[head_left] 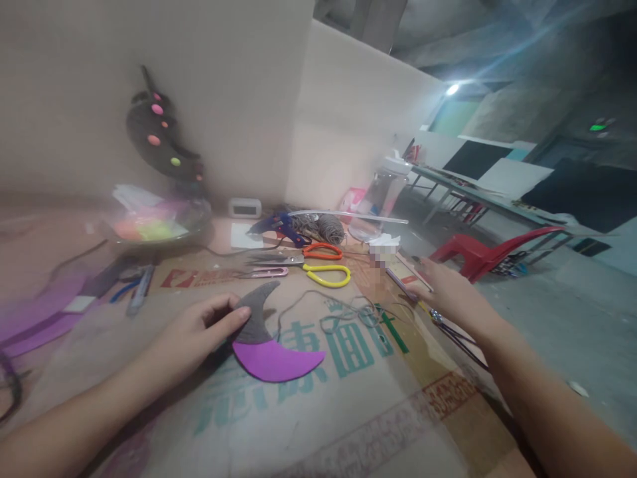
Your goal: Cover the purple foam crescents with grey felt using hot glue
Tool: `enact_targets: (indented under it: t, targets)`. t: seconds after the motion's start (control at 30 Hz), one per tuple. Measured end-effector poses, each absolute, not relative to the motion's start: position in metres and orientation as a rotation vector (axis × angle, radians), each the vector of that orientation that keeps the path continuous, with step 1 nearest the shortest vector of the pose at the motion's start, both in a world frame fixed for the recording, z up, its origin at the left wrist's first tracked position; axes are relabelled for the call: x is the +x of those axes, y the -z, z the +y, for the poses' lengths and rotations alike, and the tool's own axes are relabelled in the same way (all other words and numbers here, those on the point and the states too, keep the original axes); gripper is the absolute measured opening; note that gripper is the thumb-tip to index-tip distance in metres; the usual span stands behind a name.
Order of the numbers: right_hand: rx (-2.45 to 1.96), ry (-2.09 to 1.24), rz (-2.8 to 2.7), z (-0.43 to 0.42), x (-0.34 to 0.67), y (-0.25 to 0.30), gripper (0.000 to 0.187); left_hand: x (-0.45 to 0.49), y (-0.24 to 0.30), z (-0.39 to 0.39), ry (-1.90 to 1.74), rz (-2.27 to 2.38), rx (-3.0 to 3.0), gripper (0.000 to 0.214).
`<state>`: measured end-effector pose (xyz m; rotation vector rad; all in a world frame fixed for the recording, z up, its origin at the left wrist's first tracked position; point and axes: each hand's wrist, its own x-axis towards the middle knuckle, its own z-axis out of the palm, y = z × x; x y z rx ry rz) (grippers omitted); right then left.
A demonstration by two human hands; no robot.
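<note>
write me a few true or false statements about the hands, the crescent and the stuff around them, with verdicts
1. The left hand holds the crescent. True.
2. The crescent is purple all over. False: part of it is grey.
3. The scissors lie on the cardboard. True.
4. The scissors lie on top of the crescent. False: they lie beyond it.
5. The chair is red. True.
6. Both hands touch the crescent. False: the right hand is off to its right.
</note>
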<state>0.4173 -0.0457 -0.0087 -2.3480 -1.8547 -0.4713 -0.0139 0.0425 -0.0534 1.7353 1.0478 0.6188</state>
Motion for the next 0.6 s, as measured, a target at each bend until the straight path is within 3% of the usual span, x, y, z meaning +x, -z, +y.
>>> enact_targets:
  t: [0.1,0.17,0.33,0.43,0.6]
  targets:
    - [-2.142,0.367,-1.745,-0.044,0.37,-0.009,0.039,-0.012,0.048,0.042,-0.678,1.018,1.694,0.036]
    - [-1.913,0.07,-1.794,-0.042,0.33,-0.012,0.031,-0.013,0.046,0.042,-0.721,0.991,1.651,0.035]
    - [-1.378,-0.758,-1.777,-0.029,0.238,0.006,0.036,-0.015,0.054,0.046,-0.943,0.948,1.374,0.031]
    - [-1.26,-0.833,-1.765,-0.018,0.207,0.016,0.043,-0.014,0.056,0.049,-1.055,0.924,1.269,0.029]
    - [-1.232,-0.722,-1.606,-0.005,0.192,0.027,0.023,-0.011,0.051,0.048,-1.072,0.902,1.355,0.033]
